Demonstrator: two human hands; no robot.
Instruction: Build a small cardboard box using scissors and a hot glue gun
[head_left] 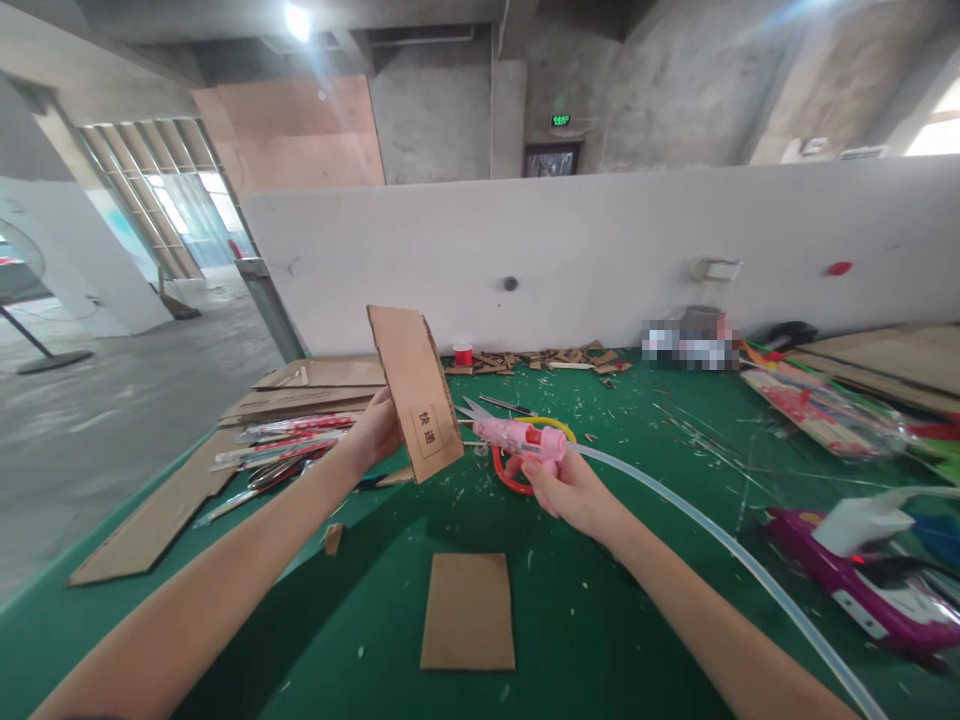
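My left hand grips the left edge of a brown cardboard piece, raised and tilted above the table; some of its fingers are hidden behind the board. Wrapped round the handle of a pink hot glue gun is my right hand. The gun's nozzle points left at the cardboard piece, close to its right edge, and a long translucent glue stick trails from its back. Scissors with red and yellow handles lie partly hidden behind the gun. A square cardboard piece lies flat in front of me.
Cardboard sheets and plastic-wrapped packets lie to the left. Cardboard scraps and a red spool sit along the white wall. A purple power strip with plugs stands on the right of the green table.
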